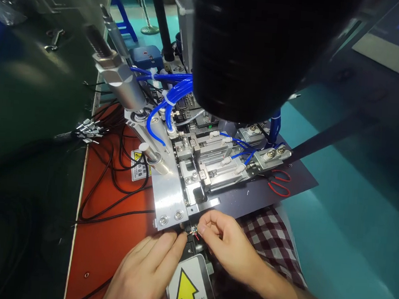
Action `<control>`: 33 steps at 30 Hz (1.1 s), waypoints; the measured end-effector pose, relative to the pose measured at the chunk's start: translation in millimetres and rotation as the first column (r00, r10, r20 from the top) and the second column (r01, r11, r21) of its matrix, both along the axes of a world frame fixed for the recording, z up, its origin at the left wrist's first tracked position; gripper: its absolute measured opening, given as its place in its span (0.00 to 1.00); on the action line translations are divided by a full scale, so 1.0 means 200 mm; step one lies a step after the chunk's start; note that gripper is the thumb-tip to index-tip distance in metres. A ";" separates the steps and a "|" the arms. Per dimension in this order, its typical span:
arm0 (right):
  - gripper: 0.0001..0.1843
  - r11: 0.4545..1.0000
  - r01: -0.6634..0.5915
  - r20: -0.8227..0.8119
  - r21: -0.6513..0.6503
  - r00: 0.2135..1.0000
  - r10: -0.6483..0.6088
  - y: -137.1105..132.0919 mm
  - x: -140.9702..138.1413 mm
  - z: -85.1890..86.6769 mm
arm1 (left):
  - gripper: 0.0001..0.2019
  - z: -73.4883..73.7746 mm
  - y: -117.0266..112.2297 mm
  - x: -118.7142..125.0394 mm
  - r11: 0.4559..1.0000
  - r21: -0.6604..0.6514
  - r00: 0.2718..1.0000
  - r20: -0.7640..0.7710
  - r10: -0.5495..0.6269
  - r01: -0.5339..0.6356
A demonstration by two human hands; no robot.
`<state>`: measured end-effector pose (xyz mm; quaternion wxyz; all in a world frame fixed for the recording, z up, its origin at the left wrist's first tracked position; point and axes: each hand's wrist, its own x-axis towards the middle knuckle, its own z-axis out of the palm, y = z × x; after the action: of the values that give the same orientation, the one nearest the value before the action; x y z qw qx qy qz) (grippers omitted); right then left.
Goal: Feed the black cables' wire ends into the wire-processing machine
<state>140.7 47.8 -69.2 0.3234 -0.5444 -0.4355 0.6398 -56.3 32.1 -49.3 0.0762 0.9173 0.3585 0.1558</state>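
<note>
My left hand rests on the orange bench top, its fingertips pressed against a small black fixture at the front of a metal pneumatic machine. My right hand pinches a small connector with thin red and white wires just above that fixture, fingers closed on it. A label with a yellow arrow sits just below the fixture, between my wrists.
Blue air hoses and a silver cylinder rise behind the machine. Black cables loop over the orange bench at left. Red-handled scissors lie on the dark plate at right. A large black object overhangs the top.
</note>
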 end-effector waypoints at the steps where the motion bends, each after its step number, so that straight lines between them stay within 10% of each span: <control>1: 0.09 1.000 0.002 0.018 0.010 1.000 -0.002 0.00 0.00 0.00 | 0.19 0.00 0.00 0.00 1.000 0.005 1.000 -0.003 -0.010 0.010; 12: 0.12 0.983 -0.010 0.225 0.182 0.974 -0.032 -0.01 -0.01 0.04 | 0.17 0.02 0.04 0.05 0.984 0.167 0.998 0.001 -0.057 0.056; 21: 0.07 0.988 0.145 0.061 0.055 0.987 -0.148 0.02 -0.08 0.01 | 0.18 0.03 0.04 0.05 0.990 0.130 0.998 -0.017 -0.058 0.059; 33: 0.05 0.941 0.093 0.199 0.325 0.966 -0.164 -0.05 -0.06 -0.06 | 0.19 0.06 0.02 0.06 0.998 0.055 0.997 -0.070 0.007 -0.003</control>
<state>129.0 38.2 -81.0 0.3961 -0.5818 -0.5284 0.4748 -44.7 35.3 -37.7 0.0378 0.9230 0.3590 0.1333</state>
